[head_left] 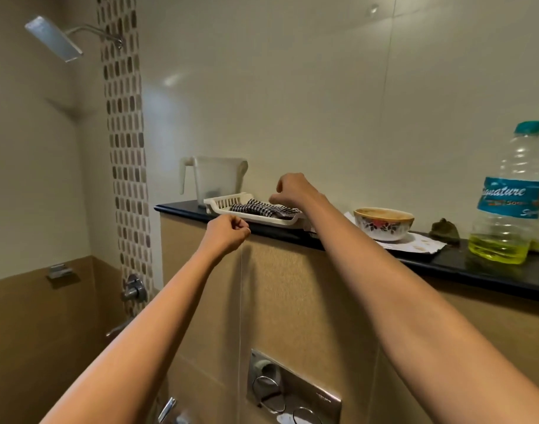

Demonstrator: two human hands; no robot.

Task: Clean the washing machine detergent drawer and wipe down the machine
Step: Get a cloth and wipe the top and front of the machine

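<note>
A white slotted plastic tray (pixel 222 203) sits on a black ledge (pixel 476 264), with a dark checked cloth (pixel 262 208) folded inside it. My left hand (pixel 228 232) is curled closed at the tray's front rim, by the ledge's edge. My right hand (pixel 292 189) reaches over the tray, its fingers bent down onto the far rim beside the cloth. Both forearms stretch up from below. No washing machine is in view.
On the ledge stand a translucent jug (pixel 216 177) behind the tray, a flowered bowl (pixel 383 223) on paper, a dark scrub pad (pixel 444 229) and a bottle of yellow liquid (pixel 511 194). A shower head (pixel 54 38), taps (pixel 135 289) and a flush plate (pixel 292 393) are on the walls.
</note>
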